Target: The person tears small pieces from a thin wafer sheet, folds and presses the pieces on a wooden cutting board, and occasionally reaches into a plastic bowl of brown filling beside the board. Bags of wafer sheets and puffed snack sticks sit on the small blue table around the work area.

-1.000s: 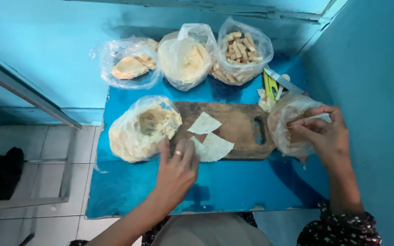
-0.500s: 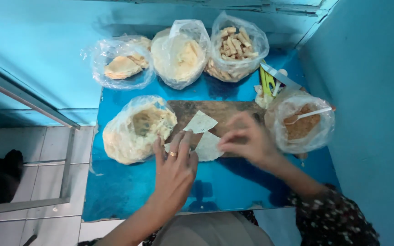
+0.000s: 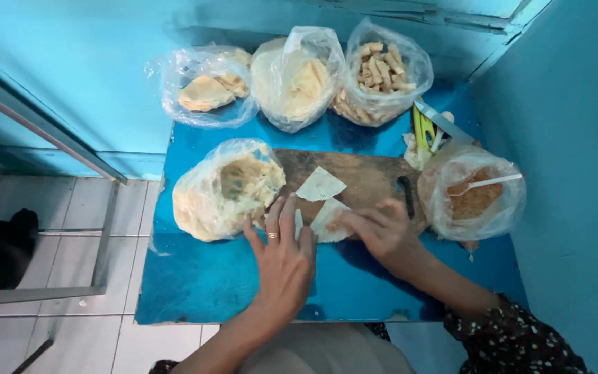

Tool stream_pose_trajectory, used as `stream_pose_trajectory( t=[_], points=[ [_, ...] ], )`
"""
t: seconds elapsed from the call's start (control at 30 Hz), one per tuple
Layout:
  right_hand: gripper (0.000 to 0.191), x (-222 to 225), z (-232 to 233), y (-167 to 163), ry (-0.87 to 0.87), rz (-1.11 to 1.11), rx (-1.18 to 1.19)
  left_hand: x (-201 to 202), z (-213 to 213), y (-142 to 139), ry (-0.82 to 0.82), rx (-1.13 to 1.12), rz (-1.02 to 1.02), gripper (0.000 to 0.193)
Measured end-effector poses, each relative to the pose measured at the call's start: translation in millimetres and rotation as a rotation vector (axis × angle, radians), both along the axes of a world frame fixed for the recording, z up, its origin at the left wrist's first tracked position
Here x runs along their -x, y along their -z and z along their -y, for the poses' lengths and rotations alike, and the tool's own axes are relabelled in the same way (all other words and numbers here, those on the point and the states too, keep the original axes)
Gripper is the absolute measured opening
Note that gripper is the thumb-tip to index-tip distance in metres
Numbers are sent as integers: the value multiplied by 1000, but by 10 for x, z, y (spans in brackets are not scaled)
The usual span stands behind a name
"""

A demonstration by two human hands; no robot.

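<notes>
A small table (image 3: 223, 291) with a glossy blue top stands in a corner where 2 walls meet: a turquoise back wall (image 3: 91, 62) and a blue side wall (image 3: 576, 125) on the right. The floor (image 3: 64, 228) to the left is laid with pale square tiles. A grey metal frame (image 3: 43, 135) slants across the tiles. Light glints softly off the tabletop.

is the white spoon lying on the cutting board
No, the white spoon sits inside the plastic bag of brown filling, right of the cutting board.
</notes>
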State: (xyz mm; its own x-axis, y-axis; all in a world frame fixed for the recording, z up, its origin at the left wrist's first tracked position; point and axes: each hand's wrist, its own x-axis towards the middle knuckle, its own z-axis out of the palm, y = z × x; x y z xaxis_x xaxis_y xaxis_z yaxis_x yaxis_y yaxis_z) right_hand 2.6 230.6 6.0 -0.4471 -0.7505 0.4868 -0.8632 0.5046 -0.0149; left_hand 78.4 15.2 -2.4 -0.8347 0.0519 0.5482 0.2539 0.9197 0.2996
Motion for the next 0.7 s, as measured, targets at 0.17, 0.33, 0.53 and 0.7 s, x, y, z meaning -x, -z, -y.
stream_pose_trajectory(
  t=[0.17, 0.33, 0.53, 0.7],
  points=[
    [35, 46, -92, 35, 92, 65, 82, 44, -33, -5, -36, 37, -32, 22],
    [24, 145, -428, -264, 367, 275, 387, 105, -50, 8, -56, 136, -16, 29],
    [28, 207, -1257, -599, 606, 222, 16, 160, -76, -25, -13, 150, 58, 16],
    [36, 419, -1317, -203, 543, 548, -15, 147, -90, -52, 38, 108, 126, 11]
  ],
)
